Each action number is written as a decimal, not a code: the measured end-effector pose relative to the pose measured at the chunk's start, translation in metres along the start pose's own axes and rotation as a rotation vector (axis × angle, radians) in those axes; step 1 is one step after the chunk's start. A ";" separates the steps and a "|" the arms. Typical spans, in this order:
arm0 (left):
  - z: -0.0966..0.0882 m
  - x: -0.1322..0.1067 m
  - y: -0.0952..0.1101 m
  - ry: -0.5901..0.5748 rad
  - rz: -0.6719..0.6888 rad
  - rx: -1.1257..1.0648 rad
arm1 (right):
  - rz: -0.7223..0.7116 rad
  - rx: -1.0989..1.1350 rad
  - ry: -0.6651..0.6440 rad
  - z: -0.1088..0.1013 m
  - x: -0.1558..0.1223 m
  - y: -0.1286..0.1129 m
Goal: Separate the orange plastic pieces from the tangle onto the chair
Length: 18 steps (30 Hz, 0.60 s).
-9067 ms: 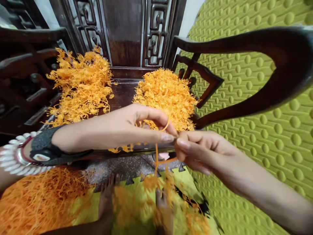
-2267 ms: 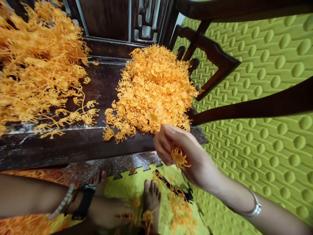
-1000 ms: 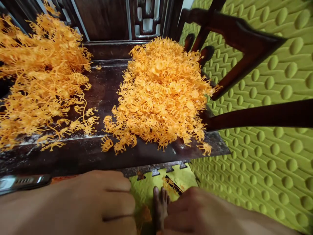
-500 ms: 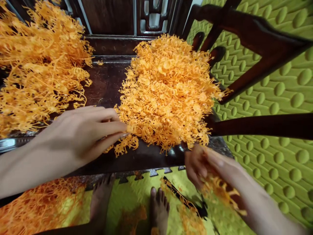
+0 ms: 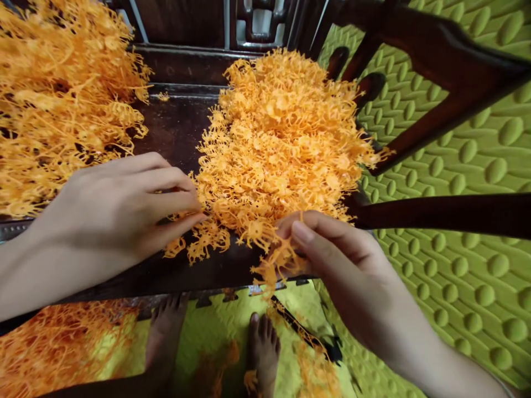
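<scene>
A large heap of small orange plastic pieces [image 5: 286, 143] with thin curly tendrils sits on a dark wooden bench [image 5: 174, 132]. At its left front edge is my left hand [image 5: 136, 202], fingers curled and thumb close to the index finger. Whatever lies between those fingertips is hidden. My right hand [image 5: 344, 265], in front of the heap, pinches a few orange plastic pieces [image 5: 277, 262] between thumb and fingers. A few loose pieces [image 5: 209, 240] lie on the bench just beside my left fingertips.
Another tangled orange heap [image 5: 70, 110] stands on the bench at left. Below are more orange strands [image 5: 62, 348], two bare feet [image 5: 265, 348] and a dark, slender tool [image 5: 307, 329] on the green mat [image 5: 456, 276]. The wooden armrest [image 5: 448, 215] juts out at right.
My right hand has moved up and left to the heap's front edge, bringing orange pieces into clear view at its fingertips. My left hand has shifted slightly left and up.
</scene>
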<state>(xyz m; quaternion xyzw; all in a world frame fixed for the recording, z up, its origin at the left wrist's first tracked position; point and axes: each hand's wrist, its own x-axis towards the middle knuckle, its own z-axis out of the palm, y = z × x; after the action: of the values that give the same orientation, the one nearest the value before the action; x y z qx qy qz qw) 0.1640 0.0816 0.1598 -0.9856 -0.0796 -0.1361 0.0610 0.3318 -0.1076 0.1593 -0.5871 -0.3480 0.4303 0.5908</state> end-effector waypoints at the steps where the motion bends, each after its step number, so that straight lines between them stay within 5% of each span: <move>1: 0.000 0.001 0.001 0.033 -0.007 -0.023 | -0.006 -0.042 0.008 0.001 0.000 -0.001; 4: -0.006 0.006 0.007 0.098 -0.049 -0.156 | -0.021 -0.203 0.004 0.005 -0.001 -0.006; 11: -0.020 0.009 0.026 0.033 -0.159 -0.575 | -0.021 -0.289 -0.049 0.014 0.002 -0.009; 18: -0.020 0.009 0.030 -0.165 0.011 -0.734 | -0.030 -0.223 -0.017 0.012 0.004 -0.002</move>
<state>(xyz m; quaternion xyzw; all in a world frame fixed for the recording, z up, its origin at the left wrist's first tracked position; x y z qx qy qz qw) 0.1722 0.0508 0.1786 -0.9500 -0.0249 -0.0752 -0.3021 0.3225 -0.0995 0.1614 -0.6403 -0.4073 0.3848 0.5254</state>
